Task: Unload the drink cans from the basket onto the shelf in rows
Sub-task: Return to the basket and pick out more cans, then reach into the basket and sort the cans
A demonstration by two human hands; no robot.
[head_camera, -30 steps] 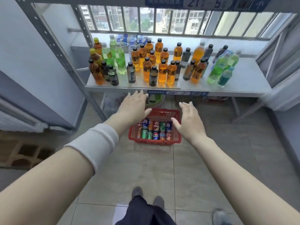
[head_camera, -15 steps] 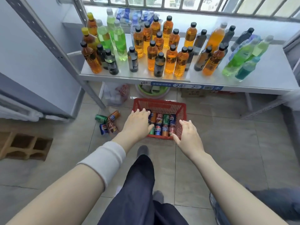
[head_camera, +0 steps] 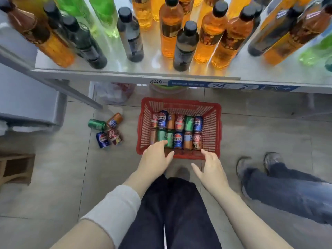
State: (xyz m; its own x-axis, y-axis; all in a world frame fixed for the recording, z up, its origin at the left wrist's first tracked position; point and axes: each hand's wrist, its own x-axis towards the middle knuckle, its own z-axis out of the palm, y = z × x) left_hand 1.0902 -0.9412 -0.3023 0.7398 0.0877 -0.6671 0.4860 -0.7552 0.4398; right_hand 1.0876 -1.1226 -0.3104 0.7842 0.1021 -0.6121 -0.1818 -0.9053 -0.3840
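A red plastic basket (head_camera: 214, 130) stands on the tiled floor below the metal shelf (head_camera: 136, 73). Several drink cans (head_camera: 179, 129) lie inside it in two rows, blue, green, orange and red. My left hand (head_camera: 155, 158) is open over the basket's near left corner, its fingertips by a green can (head_camera: 168, 138). My right hand (head_camera: 209, 167) is open too, fingers spread, at the basket's near rim on the right. Neither hand holds anything.
Several loose cans (head_camera: 106, 129) lie on the floor left of the basket. Many upright bottles (head_camera: 185, 45) crowd the shelf top. Another person's legs and shoes (head_camera: 273, 178) stand at the right. A wooden block (head_camera: 17, 168) sits at the far left.
I have bent lower and closer; the shelf and basket fill more of the view. Both hands have dropped to the basket's near rim. Another person's legs have come in at the right.
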